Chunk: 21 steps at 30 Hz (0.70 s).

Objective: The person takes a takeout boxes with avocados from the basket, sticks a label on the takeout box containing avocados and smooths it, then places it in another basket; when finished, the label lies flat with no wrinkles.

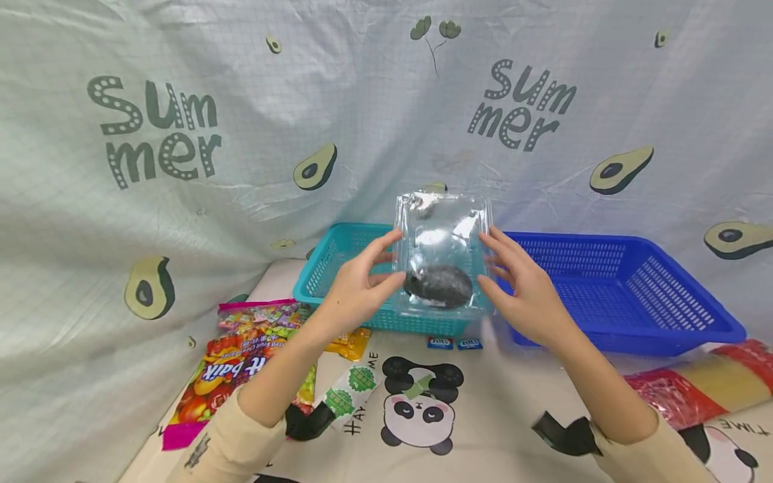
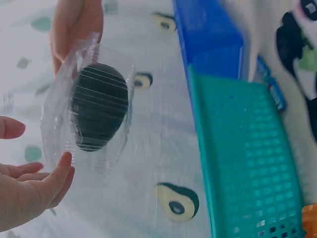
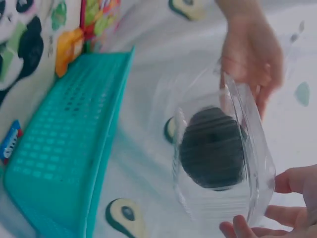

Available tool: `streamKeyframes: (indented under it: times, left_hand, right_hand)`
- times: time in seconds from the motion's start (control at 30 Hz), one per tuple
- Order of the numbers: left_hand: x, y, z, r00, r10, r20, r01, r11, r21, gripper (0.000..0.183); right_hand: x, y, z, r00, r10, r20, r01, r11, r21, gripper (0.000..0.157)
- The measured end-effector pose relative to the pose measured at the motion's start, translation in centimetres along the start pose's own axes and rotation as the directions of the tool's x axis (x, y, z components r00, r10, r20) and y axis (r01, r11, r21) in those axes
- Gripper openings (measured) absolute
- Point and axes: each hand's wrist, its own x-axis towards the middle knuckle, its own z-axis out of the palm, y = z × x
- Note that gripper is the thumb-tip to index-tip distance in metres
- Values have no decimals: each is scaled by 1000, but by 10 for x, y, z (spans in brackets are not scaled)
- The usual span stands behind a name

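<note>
A clear plastic clamshell box (image 1: pixel 443 231) is held up, tilted, in front of the teal basket. Inside it, at the lower end, lies a dark oval fruit that looks like an avocado (image 1: pixel 443 285); the left wrist view shows the fruit (image 2: pixel 100 106) through the ribbed plastic. My left hand (image 1: pixel 356 282) holds the box's left side, thumb towards me and fingers spread along the edge. On the opposite side my right hand (image 1: pixel 525 288) grips the edge likewise. The right wrist view shows its fingertips (image 3: pixel 240 228) against the box. Some fingers are partly hidden behind the plastic.
The teal basket (image 1: pixel 311 285) stands behind the box, a blue basket (image 1: pixel 634 339) to its right. Colourful snack bags (image 1: pixel 235 362) lie at left, beside an orange packet (image 1: pixel 353 343). Small blue packets (image 1: pixel 440 343) lie before the teal basket. A red-and-yellow package (image 1: pixel 700 386) lies at right.
</note>
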Motion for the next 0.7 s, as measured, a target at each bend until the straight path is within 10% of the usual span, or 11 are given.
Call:
streamKeyframes:
  times: [0.2,0.37,0.53,0.7]
  left_hand:
    - [-68,1,24,993,96,62,-103,988,117,59]
    - [-107,-12,43,982,153,106,-164,981,100,55]
    - [-119,-33,52,970,-24,242,26,1000,-5,47]
    - [-108,-59,61,952,-135,275,166,982,-94,39]
  right_hand:
    - [-67,-12,3,984,-165,-70,170,983,76,53]
    - [-105,3,19,945,-278,-172,318,904,285,45]
    - [-119,29,40,956,-251,-152,293,855,428,42]
    - [-128,61,54,996,-75,-43,87,893,441,30]
